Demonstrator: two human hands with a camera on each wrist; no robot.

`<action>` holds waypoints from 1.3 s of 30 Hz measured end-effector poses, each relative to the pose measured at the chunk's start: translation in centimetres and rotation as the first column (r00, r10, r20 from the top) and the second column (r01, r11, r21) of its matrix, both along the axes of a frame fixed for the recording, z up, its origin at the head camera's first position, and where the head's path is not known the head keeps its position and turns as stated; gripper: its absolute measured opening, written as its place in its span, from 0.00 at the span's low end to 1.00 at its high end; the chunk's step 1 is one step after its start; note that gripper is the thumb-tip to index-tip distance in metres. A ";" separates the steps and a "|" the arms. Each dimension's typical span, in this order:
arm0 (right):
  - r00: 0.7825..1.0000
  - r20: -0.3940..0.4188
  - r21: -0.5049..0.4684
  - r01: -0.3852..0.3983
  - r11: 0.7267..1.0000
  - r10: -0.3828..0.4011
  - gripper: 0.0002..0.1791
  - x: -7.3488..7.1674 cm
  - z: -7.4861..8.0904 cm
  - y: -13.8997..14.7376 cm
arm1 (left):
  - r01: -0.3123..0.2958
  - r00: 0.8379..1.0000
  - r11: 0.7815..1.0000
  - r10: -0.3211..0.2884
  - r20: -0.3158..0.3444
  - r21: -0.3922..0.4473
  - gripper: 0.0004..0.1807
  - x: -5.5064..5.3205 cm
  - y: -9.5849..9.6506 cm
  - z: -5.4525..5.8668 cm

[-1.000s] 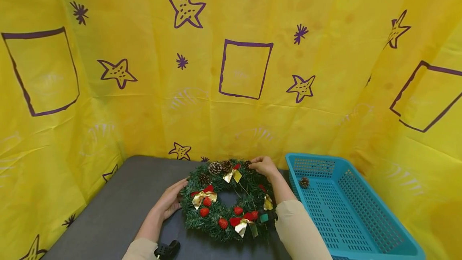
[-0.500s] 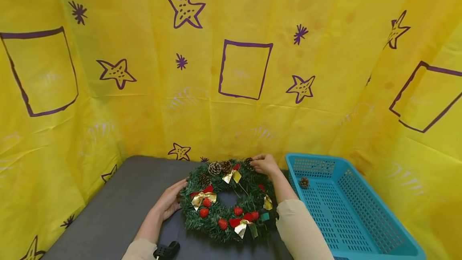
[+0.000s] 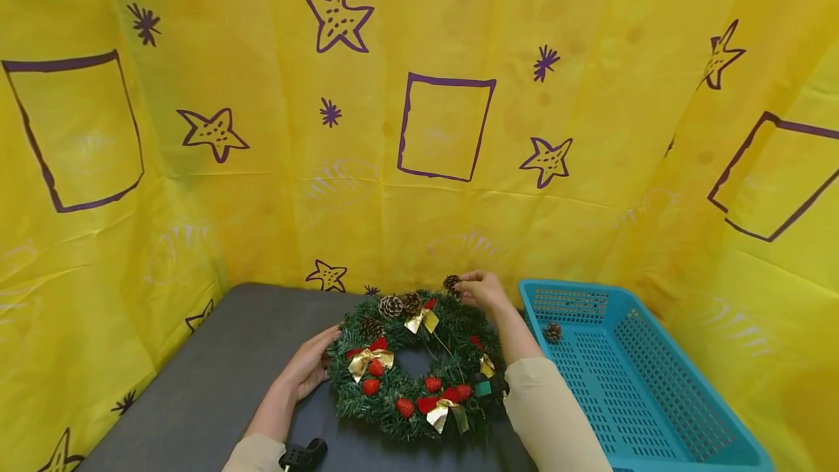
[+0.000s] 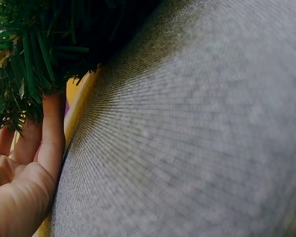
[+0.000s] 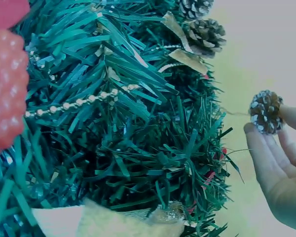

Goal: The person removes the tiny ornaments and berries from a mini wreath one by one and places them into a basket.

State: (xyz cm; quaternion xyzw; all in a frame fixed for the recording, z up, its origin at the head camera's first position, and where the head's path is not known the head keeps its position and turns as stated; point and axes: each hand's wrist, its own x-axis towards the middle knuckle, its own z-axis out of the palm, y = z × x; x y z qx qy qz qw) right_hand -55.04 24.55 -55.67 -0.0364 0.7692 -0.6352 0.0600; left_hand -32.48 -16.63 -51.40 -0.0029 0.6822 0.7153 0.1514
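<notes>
A green wreath [image 3: 387, 408] with pine cones, red strawberry-like berries and gold-and-red bows lies on the dark table. My left hand [image 3: 311, 363] holds its left side; in the left wrist view the fingers [image 4: 53, 138] reach up into the foliage and their tips are hidden. Beyond the wreath's upper right edge, my right hand [image 3: 483, 291] pinches a small pine cone [image 3: 451, 284] between thumb and fingers. The right wrist view shows this white-tipped pine cone [image 5: 266, 112] apart from the foliage, a thin wire running from it towards the wreath.
A blue plastic basket [image 3: 645, 450] stands on the right with one pine cone [image 3: 553, 331] inside. The table [image 3: 262, 333] is backed by a yellow patterned curtain [image 3: 446, 224]. A black strap device [image 3: 304, 454] sits at the left wrist.
My right hand has risen slightly away from the wreath's upper right edge, carrying the pine cone up and outward. The left hand and the wreath have stayed nearly still.
</notes>
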 end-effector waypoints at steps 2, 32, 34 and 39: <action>0.999 -0.031 -0.023 -0.029 0.999 0.028 0.30 -0.4 -0.5 0.6 | -0.002 1.000 1.000 0.002 0.004 0.002 0.40 0.0 0.0 0.0; 0.982 0.024 0.027 0.186 0.982 -0.187 0.21 16.5 18.3 -4.6 | -0.010 1.000 1.000 0.010 0.008 -0.004 0.39 0.1 0.2 0.0; 0.982 0.030 0.024 0.187 0.982 -0.187 0.21 16.5 18.5 -4.4 | -0.008 1.000 1.000 0.008 0.007 -0.004 0.39 0.2 0.1 0.1; 0.981 0.045 0.014 0.187 0.982 -0.187 0.23 16.6 19.0 -3.6 | -0.002 1.000 1.000 0.002 -0.003 0.011 0.42 0.0 0.0 -0.1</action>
